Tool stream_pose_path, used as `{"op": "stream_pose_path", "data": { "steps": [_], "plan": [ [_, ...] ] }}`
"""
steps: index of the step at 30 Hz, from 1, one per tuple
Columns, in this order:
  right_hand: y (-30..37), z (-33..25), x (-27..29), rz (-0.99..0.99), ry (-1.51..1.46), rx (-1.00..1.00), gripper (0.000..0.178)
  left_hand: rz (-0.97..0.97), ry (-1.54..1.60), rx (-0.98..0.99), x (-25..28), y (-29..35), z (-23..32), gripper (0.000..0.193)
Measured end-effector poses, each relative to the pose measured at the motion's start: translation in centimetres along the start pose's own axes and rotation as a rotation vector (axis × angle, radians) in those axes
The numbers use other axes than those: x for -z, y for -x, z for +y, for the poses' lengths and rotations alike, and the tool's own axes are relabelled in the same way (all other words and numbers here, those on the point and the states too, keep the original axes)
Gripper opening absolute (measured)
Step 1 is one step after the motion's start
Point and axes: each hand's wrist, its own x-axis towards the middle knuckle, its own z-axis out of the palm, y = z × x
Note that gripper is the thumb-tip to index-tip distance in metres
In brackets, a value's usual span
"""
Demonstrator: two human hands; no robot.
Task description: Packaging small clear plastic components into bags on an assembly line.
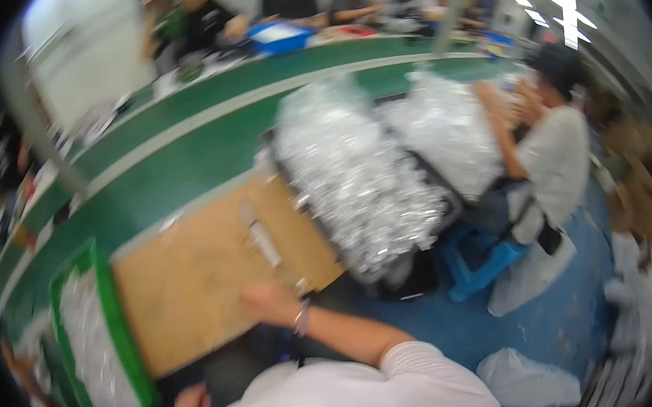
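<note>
My right hand [271, 303] rests at the near edge of a tan board [180, 276], its fingers curled. Whether it holds anything is hidden by blur. Just beyond it on the board lies a slim white and grey tool-like thing [262, 243], too blurred to name. My left hand [193, 405] is low at the bottom edge, near the green bin [141, 381], and only partly in view; its fingers are smeared. Clear plastic pieces [92, 346] fill that bin. Beyond the board, a black crate [457, 207] is heaped with shiny clear plastic packets [366, 191].
A second heap of clear packets [449, 129] stands farther off, beside a person in a light shirt [559, 158]. A blue stool [483, 264] and white plastic bag [528, 380] are on the floor. Several people sit behind the green conveyor [215, 136], near a blue bin [280, 40].
</note>
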Motion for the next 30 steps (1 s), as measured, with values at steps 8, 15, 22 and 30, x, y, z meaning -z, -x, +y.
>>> {"op": "stream_pose_path", "data": {
  "steps": [8, 15, 22, 30],
  "plan": [
    [-0.4, 0.0, 1.1, 0.087, 0.107, -0.016, 0.007, 0.997, -0.326, -0.765, 11.0, -2.6, 11.5, 0.007],
    [0.2, -1.3, 1.3, 0.024, 0.103, -0.090, 0.007, 0.449, 2.255, -1.347, 20.0, -3.8, 9.5, 0.017],
    [-0.7, -0.4, 1.6, 0.040, 0.113, -0.062, 0.005, 0.197, 2.676, -1.236, 18.2, -8.5, 8.4, 0.017],
    [-0.7, -0.8, 1.3, 0.093, 0.171, -0.046, 0.006, 0.255, 2.175, -0.639, 8.9, -13.1, 4.7, 0.017]
  ]
}}
